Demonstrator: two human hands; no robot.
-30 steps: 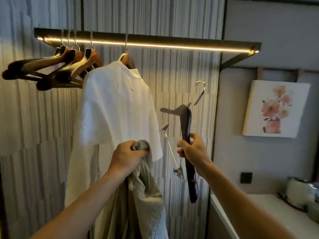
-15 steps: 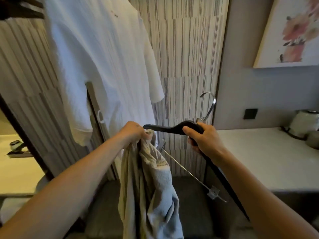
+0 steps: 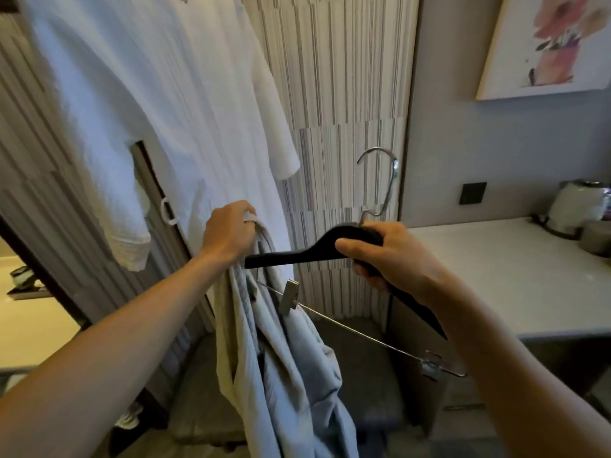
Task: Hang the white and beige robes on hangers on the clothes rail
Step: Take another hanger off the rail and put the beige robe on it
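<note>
Pale counter (image 3: 515, 279) right, kettle (image 3: 577, 206) at back; striped wall panel (image 3: 334, 94) behind.

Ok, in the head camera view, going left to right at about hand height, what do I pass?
white robe's hanging sleeve → left hand gripping the beige robe → dark hanger → right hand holding the hanger → white counter → kettle

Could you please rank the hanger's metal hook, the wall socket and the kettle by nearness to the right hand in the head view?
1. Metal hook, just above the right hand.
2. Wall socket, on the wall up to the right.
3. Kettle, far right on the counter.
</note>
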